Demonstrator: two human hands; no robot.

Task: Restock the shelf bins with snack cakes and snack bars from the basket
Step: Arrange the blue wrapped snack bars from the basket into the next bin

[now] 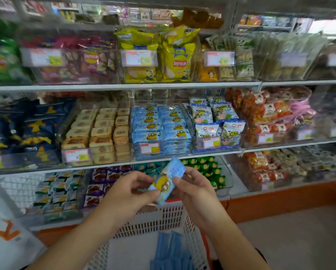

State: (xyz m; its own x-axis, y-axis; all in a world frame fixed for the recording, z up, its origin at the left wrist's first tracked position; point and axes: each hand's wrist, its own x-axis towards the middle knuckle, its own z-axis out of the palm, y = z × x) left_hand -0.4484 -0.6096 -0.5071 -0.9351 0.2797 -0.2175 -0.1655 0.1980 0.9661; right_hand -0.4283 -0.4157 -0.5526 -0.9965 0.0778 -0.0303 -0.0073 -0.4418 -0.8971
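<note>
Head view: both hands up in front of the shelves. Left hand [131, 189] and right hand [192, 185] pinch one light-blue snack pack [168, 181], tilted, above the white basket [163, 217]. More blue packs [171, 250] lie inside the basket. The matching blue-pack bin [161, 131] sits on the middle shelf just above.

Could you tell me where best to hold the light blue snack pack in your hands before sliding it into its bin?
Probably grip the light blue snack pack by its lower end, coming from below, so its free upper end points at the matching blue bin.
</note>
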